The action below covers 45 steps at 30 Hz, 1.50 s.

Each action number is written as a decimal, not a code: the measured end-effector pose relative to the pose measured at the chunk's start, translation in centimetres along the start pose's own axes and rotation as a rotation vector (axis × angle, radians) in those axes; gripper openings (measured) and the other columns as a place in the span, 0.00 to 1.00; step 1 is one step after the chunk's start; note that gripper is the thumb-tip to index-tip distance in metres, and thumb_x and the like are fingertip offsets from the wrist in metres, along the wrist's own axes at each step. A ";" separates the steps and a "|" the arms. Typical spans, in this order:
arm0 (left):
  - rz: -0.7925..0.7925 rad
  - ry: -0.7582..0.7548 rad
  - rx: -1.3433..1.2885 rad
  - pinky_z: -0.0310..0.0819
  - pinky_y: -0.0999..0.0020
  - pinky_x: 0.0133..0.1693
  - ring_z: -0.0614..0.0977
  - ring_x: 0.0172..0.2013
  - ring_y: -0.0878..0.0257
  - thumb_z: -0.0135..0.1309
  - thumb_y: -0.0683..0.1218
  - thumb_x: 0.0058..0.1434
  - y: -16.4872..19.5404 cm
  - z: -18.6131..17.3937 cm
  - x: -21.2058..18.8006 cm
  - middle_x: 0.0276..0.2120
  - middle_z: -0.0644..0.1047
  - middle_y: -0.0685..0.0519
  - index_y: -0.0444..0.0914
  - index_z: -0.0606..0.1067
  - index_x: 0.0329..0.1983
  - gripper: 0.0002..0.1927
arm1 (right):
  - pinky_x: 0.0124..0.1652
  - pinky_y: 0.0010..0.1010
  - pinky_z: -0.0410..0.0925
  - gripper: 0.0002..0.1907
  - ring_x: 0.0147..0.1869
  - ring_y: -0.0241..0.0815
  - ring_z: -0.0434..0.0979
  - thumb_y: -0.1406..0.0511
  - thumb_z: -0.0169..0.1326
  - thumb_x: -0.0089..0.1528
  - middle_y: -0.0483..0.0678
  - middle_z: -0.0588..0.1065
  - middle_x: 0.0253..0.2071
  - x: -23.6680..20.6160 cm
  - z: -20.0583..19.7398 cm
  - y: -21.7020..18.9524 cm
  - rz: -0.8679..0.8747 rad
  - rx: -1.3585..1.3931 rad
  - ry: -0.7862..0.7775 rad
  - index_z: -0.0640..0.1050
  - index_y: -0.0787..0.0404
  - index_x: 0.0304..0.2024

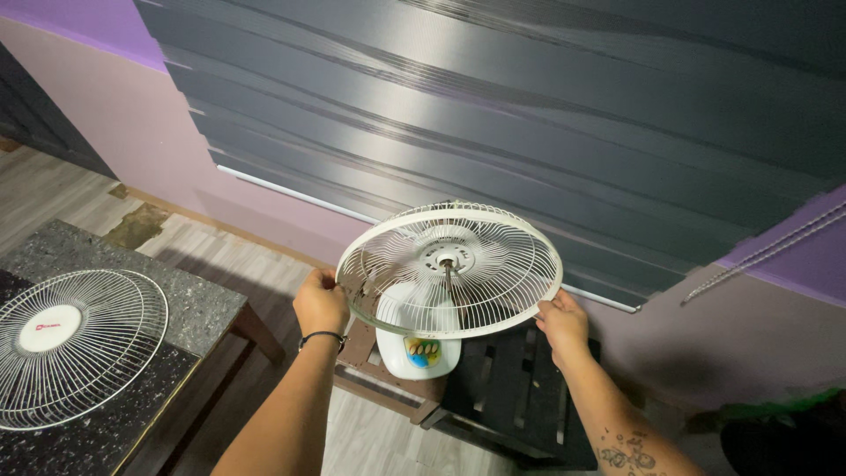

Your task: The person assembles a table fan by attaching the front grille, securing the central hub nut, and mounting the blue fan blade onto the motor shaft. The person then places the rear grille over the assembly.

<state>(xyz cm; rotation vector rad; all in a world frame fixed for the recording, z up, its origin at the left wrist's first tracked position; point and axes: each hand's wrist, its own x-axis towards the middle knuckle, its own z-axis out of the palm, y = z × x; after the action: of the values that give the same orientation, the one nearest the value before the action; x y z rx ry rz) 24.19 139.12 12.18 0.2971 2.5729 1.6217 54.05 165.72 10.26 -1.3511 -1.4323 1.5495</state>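
A dark speckled stone table [189,308] stands on the wooden floor [53,189]. A round white wire fan guard [75,344] lies flat on the table, toward its near edge.

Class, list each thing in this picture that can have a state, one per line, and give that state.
Rear fan guard: on the fan, front uncovered, held at both sides of its rim.
Front fan guard: taken off, lying flat on the dark table.
Left hand: gripping the guard's rim.
Right hand: gripping the rim opposite.
Window blind: lowered.
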 end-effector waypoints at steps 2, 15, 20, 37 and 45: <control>-0.006 -0.005 -0.002 0.77 0.59 0.45 0.85 0.38 0.52 0.57 0.39 0.56 0.0 0.0 -0.2 0.35 0.83 0.46 0.37 0.80 0.40 0.09 | 0.48 0.32 0.66 0.26 0.51 0.37 0.78 0.69 0.51 0.63 0.42 0.78 0.54 -0.1 0.0 0.0 -0.006 0.001 0.006 0.71 0.55 0.65; -0.076 -0.040 -0.001 0.77 0.60 0.46 0.86 0.40 0.53 0.58 0.41 0.59 1.1 -1.1 -1.2 0.37 0.84 0.45 0.39 0.82 0.43 0.09 | 0.40 0.25 0.68 0.16 0.43 0.31 0.73 0.64 0.53 0.67 0.40 0.79 0.45 -1.1 0.2 0.2 -0.067 -0.082 0.038 0.79 0.54 0.57; -0.061 -0.044 -0.015 0.77 0.61 0.47 0.86 0.41 0.53 0.58 0.41 0.59 0.4 -1.1 -1.0 0.39 0.84 0.46 0.40 0.82 0.43 0.10 | 0.38 0.24 0.67 0.14 0.40 0.30 0.74 0.62 0.53 0.69 0.40 0.79 0.41 -1.0 0.6 0.2 -0.129 0.021 0.015 0.80 0.59 0.54; -0.117 -0.097 0.015 0.78 0.61 0.48 0.86 0.41 0.54 0.60 0.42 0.58 0.5 -1.6 -1.5 0.39 0.84 0.46 0.38 0.81 0.47 0.13 | 0.48 0.28 0.69 0.20 0.49 0.36 0.77 0.68 0.54 0.66 0.47 0.79 0.49 -2.5 1.0 -0.7 -0.206 -0.060 0.010 0.76 0.63 0.61; -0.030 -0.076 -0.001 0.76 0.59 0.51 0.83 0.48 0.52 0.63 0.43 0.55 0.1 -2.0 -2.6 0.48 0.82 0.44 0.38 0.77 0.56 0.23 | 0.56 0.34 0.69 0.42 0.63 0.45 0.74 0.70 0.57 0.61 0.56 0.71 0.65 -4.2 1.2 -1.0 -0.201 0.058 0.040 0.54 0.64 0.75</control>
<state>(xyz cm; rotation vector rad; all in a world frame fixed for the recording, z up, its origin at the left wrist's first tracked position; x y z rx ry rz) 26.37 136.82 13.05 0.3118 2.5086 1.5695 53.89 161.64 12.14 -1.1594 -1.4402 1.4154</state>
